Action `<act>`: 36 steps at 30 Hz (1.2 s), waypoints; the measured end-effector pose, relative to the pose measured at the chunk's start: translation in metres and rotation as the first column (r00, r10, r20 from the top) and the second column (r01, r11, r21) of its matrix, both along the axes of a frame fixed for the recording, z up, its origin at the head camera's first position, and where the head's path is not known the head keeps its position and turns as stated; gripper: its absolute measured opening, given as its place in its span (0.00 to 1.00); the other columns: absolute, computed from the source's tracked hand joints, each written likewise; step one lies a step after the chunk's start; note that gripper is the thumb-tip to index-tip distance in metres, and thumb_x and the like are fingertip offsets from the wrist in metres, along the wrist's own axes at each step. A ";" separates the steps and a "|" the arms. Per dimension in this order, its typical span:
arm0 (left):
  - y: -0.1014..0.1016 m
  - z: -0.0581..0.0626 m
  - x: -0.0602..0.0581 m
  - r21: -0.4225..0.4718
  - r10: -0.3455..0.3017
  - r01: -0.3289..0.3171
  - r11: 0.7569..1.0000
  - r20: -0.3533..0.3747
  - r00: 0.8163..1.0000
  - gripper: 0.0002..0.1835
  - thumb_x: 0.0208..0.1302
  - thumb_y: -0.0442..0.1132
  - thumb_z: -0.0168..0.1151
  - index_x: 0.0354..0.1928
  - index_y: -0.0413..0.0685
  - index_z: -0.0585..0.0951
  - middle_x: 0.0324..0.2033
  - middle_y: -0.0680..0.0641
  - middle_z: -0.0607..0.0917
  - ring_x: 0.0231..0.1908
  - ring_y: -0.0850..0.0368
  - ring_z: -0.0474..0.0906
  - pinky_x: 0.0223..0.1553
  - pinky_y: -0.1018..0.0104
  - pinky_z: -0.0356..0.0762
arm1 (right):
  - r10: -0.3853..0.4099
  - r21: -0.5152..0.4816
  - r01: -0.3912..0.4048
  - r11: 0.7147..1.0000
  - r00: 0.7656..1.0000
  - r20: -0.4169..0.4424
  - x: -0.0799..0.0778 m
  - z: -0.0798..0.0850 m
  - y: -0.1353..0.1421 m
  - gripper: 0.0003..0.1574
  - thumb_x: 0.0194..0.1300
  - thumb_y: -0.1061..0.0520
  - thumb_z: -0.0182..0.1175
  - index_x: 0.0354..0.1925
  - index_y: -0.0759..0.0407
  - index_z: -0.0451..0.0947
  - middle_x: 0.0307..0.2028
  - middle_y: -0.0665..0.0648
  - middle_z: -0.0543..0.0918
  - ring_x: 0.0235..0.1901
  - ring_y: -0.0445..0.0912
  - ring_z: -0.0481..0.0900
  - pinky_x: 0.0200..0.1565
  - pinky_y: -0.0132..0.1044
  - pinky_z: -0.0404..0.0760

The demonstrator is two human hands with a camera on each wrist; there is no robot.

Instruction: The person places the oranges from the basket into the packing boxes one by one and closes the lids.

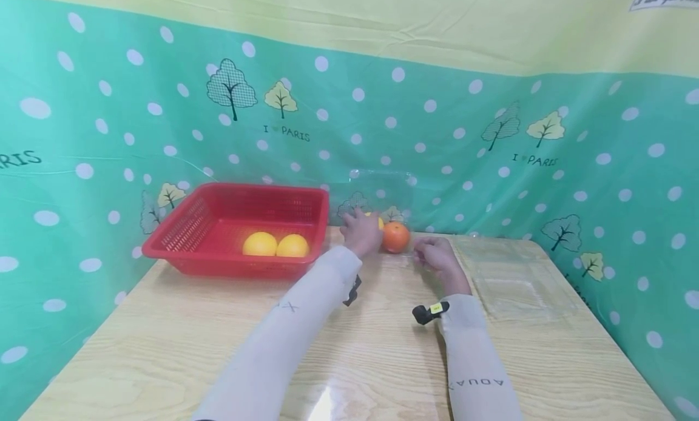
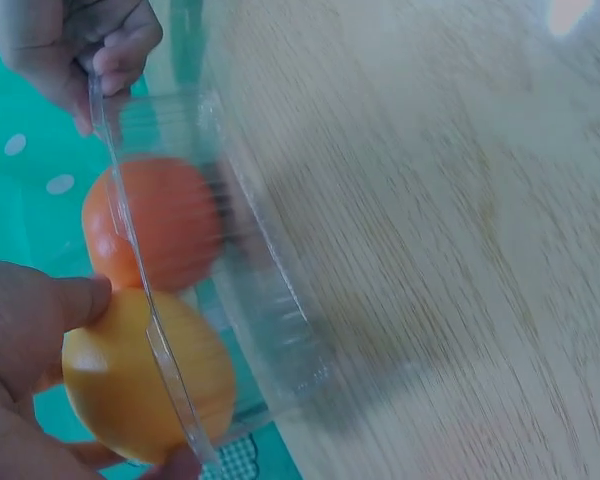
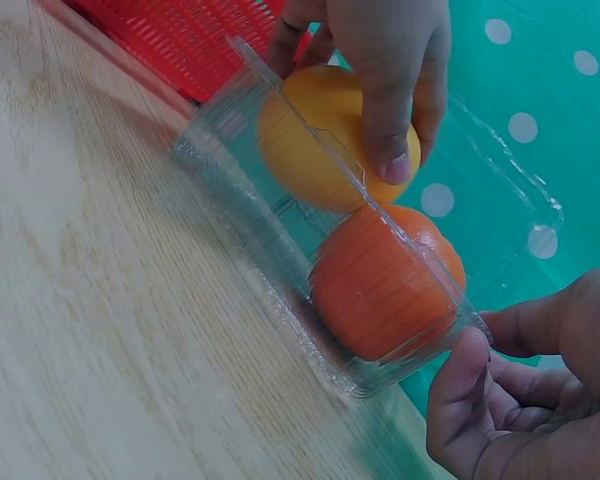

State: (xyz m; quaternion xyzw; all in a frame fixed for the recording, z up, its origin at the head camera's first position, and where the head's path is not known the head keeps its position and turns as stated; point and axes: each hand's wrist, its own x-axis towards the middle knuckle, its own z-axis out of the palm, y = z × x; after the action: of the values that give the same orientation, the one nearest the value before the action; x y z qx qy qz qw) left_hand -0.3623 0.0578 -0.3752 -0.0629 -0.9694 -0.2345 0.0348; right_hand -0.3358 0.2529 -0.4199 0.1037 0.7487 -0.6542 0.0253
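Observation:
My left hand (image 1: 361, 232) grips a round yellow orange (image 3: 305, 135), thumb on one side and fingers around the other. The fruit is within the clear plastic clamshell box (image 3: 220, 185), behind its near wall. Beside it in the box sits a deeper red-orange citrus fruit (image 2: 165, 225). The two fruits lie against each other. At the box's right end, my right hand (image 3: 540, 395) pinches the rim corner between thumb and forefinger. The box's transparent lid (image 1: 382, 181) stands raised at the back, against the curtain.
Left of the box stands a red plastic basket (image 1: 207, 266) with two yellow oranges (image 1: 260, 244) in it. Another clear plastic container (image 1: 519, 281) lies on the wooden table (image 1: 382, 360) at the right. A green dotted curtain (image 1: 349, 130) hangs behind the table.

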 end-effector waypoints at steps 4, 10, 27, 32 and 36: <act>-0.005 -0.003 -0.005 0.003 -0.017 0.017 1.000 -0.007 1.000 0.31 0.71 0.52 0.62 0.74 0.61 0.70 0.68 0.32 0.66 0.66 0.30 0.60 0.61 0.37 0.69 | -0.001 -0.004 0.001 1.000 1.000 -0.003 0.001 0.001 -0.002 0.22 0.79 0.61 0.49 0.62 0.77 0.72 0.45 0.65 0.78 0.34 0.45 0.79 0.37 0.32 0.81; -0.006 -0.007 -0.009 -0.048 -0.001 0.000 0.999 -0.038 0.999 0.29 0.71 0.56 0.62 0.69 0.52 0.75 0.63 0.31 0.73 0.63 0.29 0.66 0.59 0.40 0.73 | -0.011 0.003 0.011 1.000 1.000 0.009 0.001 0.001 -0.003 0.22 0.79 0.62 0.49 0.62 0.75 0.72 0.47 0.66 0.78 0.35 0.45 0.79 0.37 0.32 0.81; -0.008 -0.011 -0.013 -0.063 -0.023 0.019 0.998 -0.065 0.998 0.27 0.72 0.55 0.61 0.63 0.43 0.77 0.62 0.33 0.76 0.63 0.29 0.69 0.57 0.40 0.77 | -0.008 0.024 0.008 1.000 1.000 0.010 -0.001 -0.001 0.000 0.21 0.79 0.63 0.48 0.62 0.75 0.72 0.44 0.63 0.78 0.36 0.45 0.79 0.37 0.32 0.81; -0.012 -0.013 -0.011 0.016 -0.021 0.023 1.000 -0.108 0.994 0.28 0.71 0.55 0.63 0.63 0.43 0.77 0.61 0.34 0.75 0.63 0.32 0.69 0.58 0.40 0.75 | -0.006 0.021 0.005 1.000 1.000 0.011 0.000 0.000 -0.001 0.22 0.78 0.63 0.48 0.63 0.75 0.72 0.48 0.66 0.78 0.37 0.46 0.80 0.37 0.32 0.80; -0.015 -0.013 -0.012 0.063 0.003 0.006 0.998 -0.146 0.989 0.29 0.71 0.56 0.63 0.64 0.43 0.76 0.61 0.33 0.74 0.62 0.33 0.69 0.59 0.42 0.75 | -0.011 0.012 0.011 1.000 1.000 0.010 -0.001 0.001 -0.001 0.22 0.78 0.64 0.48 0.64 0.75 0.72 0.48 0.67 0.78 0.36 0.46 0.80 0.37 0.32 0.81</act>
State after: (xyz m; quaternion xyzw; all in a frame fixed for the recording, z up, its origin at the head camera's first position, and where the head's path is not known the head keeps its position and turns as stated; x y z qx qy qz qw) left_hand -0.3741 0.0428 -0.3885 -0.0796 -0.9564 -0.2598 0.1073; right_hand -0.3365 0.2517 -0.4189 0.1114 0.7520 -0.6492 0.0250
